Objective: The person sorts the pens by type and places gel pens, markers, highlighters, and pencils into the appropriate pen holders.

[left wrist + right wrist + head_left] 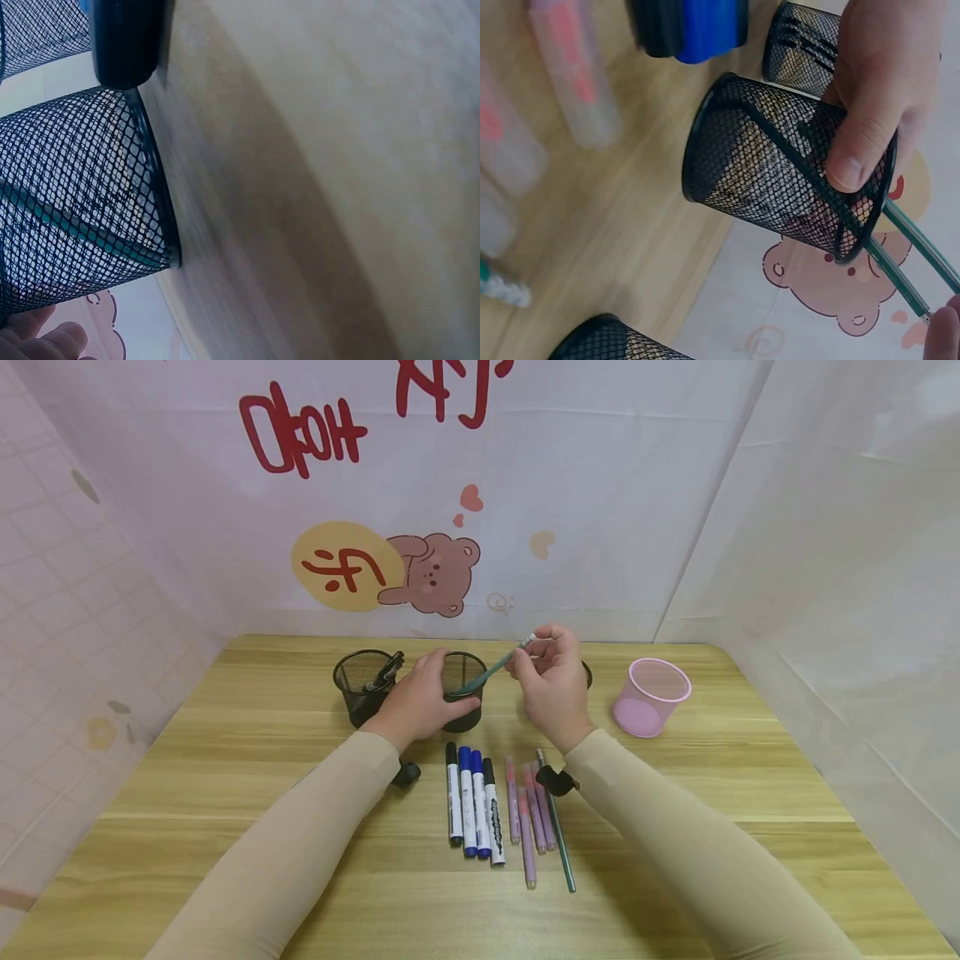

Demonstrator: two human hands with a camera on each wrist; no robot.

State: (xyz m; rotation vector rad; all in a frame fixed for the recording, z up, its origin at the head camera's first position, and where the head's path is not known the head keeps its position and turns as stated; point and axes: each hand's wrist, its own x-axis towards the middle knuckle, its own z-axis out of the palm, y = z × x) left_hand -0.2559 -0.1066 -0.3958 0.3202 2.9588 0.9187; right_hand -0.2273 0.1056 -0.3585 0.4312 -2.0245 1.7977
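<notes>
My left hand (423,697) grips the middle black mesh pen cup (462,720) around its rim, the thumb lying on the near side. In the right wrist view this pen cup (772,165) has the left thumb pressed on its mesh. Two green pencils (898,276) stick out of its mouth there. Above and right of the cup, my right hand (555,685) pinches a green pencil (495,667) near its upper end, the lower part slanting inside the cup. Through the mesh in the left wrist view, a green pencil (90,234) reaches the cup's bottom.
At left stands a black mesh cup (352,681) holding black pens (386,671). Another black cup (588,675) is mostly behind the right hand; a pink cup (641,710) stands farther right. In front lie several whiteboard markers (468,810), several pink pens (527,835) and a green pencil (562,839).
</notes>
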